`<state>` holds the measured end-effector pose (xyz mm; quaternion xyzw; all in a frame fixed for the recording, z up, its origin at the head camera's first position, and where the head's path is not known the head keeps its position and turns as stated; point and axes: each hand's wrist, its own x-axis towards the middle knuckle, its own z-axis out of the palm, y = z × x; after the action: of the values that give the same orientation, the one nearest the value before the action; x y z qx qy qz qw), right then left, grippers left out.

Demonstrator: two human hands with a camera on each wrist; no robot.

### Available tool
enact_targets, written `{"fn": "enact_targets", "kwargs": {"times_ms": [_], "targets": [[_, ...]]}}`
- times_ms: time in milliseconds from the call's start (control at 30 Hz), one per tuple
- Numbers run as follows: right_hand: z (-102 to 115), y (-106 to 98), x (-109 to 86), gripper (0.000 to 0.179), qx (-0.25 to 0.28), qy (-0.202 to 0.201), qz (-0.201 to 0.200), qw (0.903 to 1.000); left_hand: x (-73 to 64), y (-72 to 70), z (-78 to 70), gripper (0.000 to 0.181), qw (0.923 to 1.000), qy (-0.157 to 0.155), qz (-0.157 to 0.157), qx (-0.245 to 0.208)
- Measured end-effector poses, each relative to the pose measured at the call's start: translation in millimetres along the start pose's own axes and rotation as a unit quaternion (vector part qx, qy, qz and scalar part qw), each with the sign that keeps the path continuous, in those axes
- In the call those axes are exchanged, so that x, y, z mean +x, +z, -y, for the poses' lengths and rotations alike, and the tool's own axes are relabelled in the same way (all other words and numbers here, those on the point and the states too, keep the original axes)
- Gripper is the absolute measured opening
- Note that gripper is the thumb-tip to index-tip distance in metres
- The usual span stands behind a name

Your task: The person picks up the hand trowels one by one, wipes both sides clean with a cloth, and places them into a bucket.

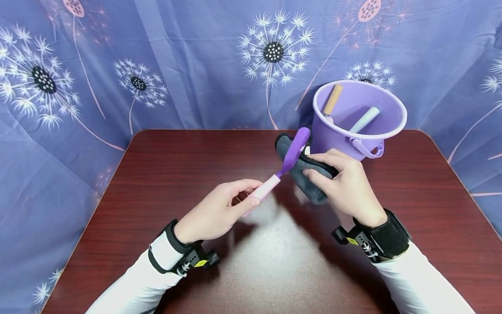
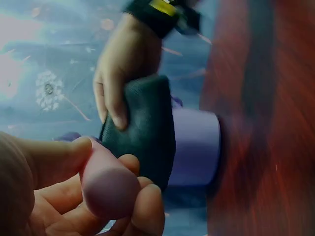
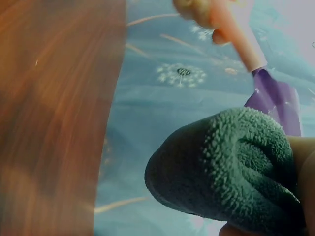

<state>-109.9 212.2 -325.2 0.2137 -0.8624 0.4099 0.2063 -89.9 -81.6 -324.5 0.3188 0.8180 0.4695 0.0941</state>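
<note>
My left hand [image 1: 219,211] grips the pink handle of a small trowel [image 1: 295,150], thumb on top and fingers beneath. Its purple blade points up and away towards the bucket. In my right hand [image 1: 347,185] is a folded dark grey cloth [image 1: 313,179] with black edging, pinched between thumb and fingers. The cloth lies right behind the purple blade and overlaps it in the head view. The right wrist view shows the fuzzy nap of the cloth [image 3: 231,167] close up, with the blade [image 3: 278,103] behind it. In the left wrist view the butt of the pink handle [image 2: 110,191] faces the camera.
A purple bucket [image 1: 341,139] with a side handle stands at the back right of the dark red wooden table [image 1: 188,161]. Inside it lean a tool with a wooden handle [image 1: 333,100] and one with a pale blue handle [image 1: 365,118]. Behind hangs a blue dandelion-print curtain [image 1: 204,65].
</note>
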Motion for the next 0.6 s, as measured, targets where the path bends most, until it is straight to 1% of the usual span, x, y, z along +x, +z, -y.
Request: {"fn": "enact_targets", "kwargs": {"times_ms": [100, 167, 267, 367, 467, 600], "targets": [[1.2, 0.5, -0.2, 0.024, 0.027, 0.032, 0.016, 0.999, 0.6, 3.1, 0.7, 0.023, 0.9986, 0.019, -0.028, 0.041], [2.5, 1.1, -0.1, 0.024, 0.044, 0.053, 0.029, 0.9972, 1.2, 4.9, 1.2, 0.024, 0.997, 0.03, -0.045, 0.055], [4.6, 1.9, -0.3, 0.023, 0.068, 0.086, 0.05, 0.9928, 1.9, 7.1, 2.0, 0.026, 0.9937, 0.042, -0.071, 0.075], [6.7, 2.3, -1.3, 0.02, 0.091, 0.11, 0.074, 0.987, 2.1, 8.7, 3.0, 0.028, 0.9891, 0.048, -0.096, 0.101], [8.3, 2.1, -2.8, 0.019, 0.108, 0.126, 0.097, 0.9814, 1.9, 9.6, 3.7, 0.028, 0.9812, 0.048, -0.12, 0.143], [10.2, 1.1, -3.9, 0.021, 0.121, 0.138, 0.12, 0.9756, 1.8, 9.6, 5.0, 0.03, 0.9674, 0.058, -0.146, 0.199]]}}
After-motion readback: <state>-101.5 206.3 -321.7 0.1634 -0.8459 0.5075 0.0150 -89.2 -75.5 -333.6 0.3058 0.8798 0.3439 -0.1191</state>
